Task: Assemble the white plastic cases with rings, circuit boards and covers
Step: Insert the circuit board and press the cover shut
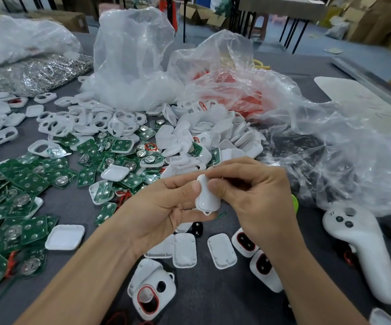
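1. The small rounded white plastic case (pixel 207 198) is held above the grey table (pixel 213 299). It sits between the two hands, over a row of loose open white shells (pixel 185 249).
2. The left hand (pixel 164 207) lies palm-up under the case. Its fingers curl beneath and its thumb presses on the upper left edge, so this hand is gripping the case.
3. The right hand (pixel 255 198) meets the case from the other side, pinching its upper right part between thumb and forefinger. The other fingers are folded into the palm, and whether they hold anything cannot be told.
4. The case's long axis runs away from the person, nearly upright in the view and leaning a little. Its small loop tab is at the near, lower end and its smooth domed face is turned up toward the camera. The seam between the halves is hidden by the thumbs.
5. The case touches both hands and sits right between the thumbs, so neither hand is nearer. The step in hand looks like squeezing the halves closed. If so, the pressure would have to come through the domed face against the left fingers below, moving along the long axis toward the tab end.
6. For the next unit, the heap of green square circuit boards (pixel 25 191) lies well to the left, nearer the left hand. The pile of white plastic covers (pixel 213 137) lies beyond both hands. Closed white cases with red rings (pixel 246 240) lie below the right wrist.
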The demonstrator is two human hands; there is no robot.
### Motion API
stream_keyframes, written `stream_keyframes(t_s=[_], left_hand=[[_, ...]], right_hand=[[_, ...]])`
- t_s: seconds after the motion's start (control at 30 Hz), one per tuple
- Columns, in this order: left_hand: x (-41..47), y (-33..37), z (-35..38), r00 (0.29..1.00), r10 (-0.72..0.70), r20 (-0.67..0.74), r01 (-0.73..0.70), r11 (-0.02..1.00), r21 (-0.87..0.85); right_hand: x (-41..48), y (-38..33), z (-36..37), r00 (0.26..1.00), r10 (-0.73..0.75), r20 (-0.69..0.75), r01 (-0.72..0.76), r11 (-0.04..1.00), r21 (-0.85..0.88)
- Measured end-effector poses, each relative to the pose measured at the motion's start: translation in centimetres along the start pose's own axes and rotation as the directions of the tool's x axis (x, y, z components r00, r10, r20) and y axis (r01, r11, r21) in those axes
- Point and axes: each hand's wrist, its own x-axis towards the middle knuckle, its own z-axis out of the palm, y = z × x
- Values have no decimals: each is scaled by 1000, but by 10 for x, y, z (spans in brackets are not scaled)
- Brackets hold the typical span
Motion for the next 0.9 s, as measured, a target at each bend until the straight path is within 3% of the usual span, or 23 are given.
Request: stream_keyframes(t_s=[0.23,0.37,0.47,0.53,0.67,0.9], left_hand=[[0,-2,-2,1000,28,-13,-27,999,23],[0,0,1,998,57,-26,-57,998,7],[-1,0,0,998,63,-10,-63,998,18],[-1,-1,-1,998,64,-14,-63,997,54],[-1,-4,1,988,121,-95,-102,977,185],[0,-10,9,949,244,-201,-175,935,309]], right_hand=[[-1,2,1,1000,18,-2,-18,1000,-23],[-2,-1,6,961,254,-112,-249,967,57],[2,-2,3,874,481,73,-482,837,260],[2,-5,0,838,510,196,-546,768,335],[1,-5,2,830,527,184,-554,737,386],[-4,1,12,869,495,-11,-447,794,413]])
